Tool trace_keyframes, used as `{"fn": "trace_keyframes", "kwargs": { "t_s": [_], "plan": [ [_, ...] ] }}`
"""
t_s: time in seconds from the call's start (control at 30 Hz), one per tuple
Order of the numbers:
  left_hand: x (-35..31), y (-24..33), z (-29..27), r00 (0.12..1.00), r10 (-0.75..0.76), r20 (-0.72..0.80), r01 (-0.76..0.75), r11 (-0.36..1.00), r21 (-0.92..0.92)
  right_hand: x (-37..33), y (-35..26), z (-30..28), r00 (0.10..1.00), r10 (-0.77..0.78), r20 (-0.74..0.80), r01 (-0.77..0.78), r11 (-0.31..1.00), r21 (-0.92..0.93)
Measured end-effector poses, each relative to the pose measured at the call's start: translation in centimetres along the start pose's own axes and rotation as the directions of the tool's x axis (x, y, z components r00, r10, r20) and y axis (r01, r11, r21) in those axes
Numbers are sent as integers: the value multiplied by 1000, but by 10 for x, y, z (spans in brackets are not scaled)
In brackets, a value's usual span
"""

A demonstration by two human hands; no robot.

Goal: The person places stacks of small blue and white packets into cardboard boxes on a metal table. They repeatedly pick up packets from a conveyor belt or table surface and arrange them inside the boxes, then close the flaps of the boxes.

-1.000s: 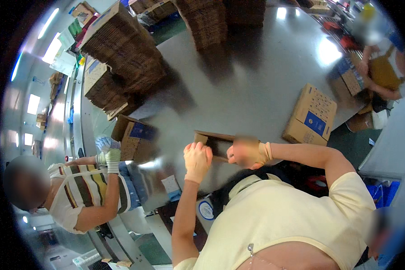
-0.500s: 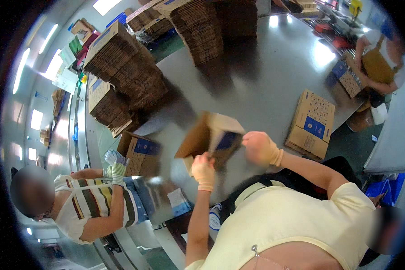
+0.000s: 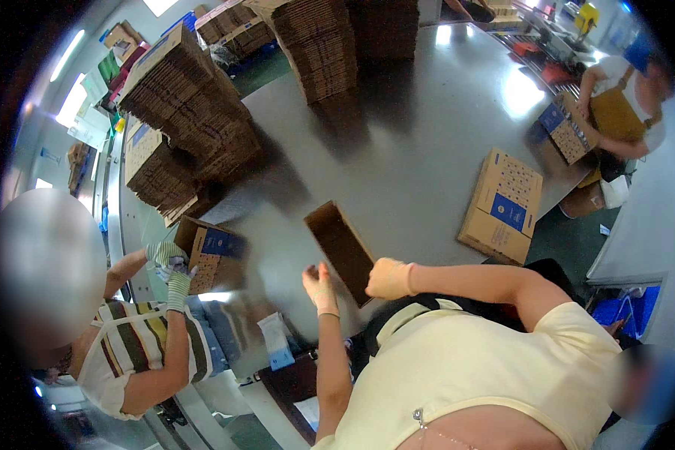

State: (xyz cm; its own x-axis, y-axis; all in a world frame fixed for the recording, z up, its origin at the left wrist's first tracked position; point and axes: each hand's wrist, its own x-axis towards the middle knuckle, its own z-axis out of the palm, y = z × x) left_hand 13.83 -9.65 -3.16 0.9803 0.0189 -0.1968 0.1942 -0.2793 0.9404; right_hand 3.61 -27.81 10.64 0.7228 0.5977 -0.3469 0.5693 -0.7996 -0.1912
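A brown cardboard box (image 3: 339, 244) stands on the metal table in front of me, its open top facing up and its inside dark. My right hand (image 3: 391, 279) is closed at the box's near right edge, fingers curled against the rim. Beside the near left side is my left hand (image 3: 320, 289), fingers raised and apart, with nothing visible in it. Both hands wear pale wrist-length gloves or cuffs. The outer sides of the box are mostly hidden from this angle.
Tall stacks of flattened cartons (image 3: 184, 105) stand at the far left and back. Flat printed cartons (image 3: 502, 206) lie at right. A co-worker at left handles an open box (image 3: 214, 255); another at far right holds a box (image 3: 568, 129). The metal table (image 3: 420, 142) spans between.
The box has turned from tilted, with its side flaps showing, to standing open-side up. My right hand moved left and nearer onto its edge; my left hand came off it, leftward.
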Motion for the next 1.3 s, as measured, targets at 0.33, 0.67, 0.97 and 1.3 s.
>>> {"fn": "trace_keyframes", "kwargs": {
  "t_s": [0.33,0.67,0.97,1.3],
  "plan": [
    [-12,59,-26,944,-256,208,300,929,-216,8,0,8,994,-67,-87,70,997,41],
    [-38,63,11,996,19,84,-58,869,492,5,8,-5,995,-91,-46,93,995,40],
    [-14,20,15,941,-214,263,164,966,199,6,7,1,992,-120,-39,119,993,-13],
    [-36,35,-4,987,-54,153,27,985,173,7,-11,-1,994,-70,-84,69,997,-19]
  ]
}}
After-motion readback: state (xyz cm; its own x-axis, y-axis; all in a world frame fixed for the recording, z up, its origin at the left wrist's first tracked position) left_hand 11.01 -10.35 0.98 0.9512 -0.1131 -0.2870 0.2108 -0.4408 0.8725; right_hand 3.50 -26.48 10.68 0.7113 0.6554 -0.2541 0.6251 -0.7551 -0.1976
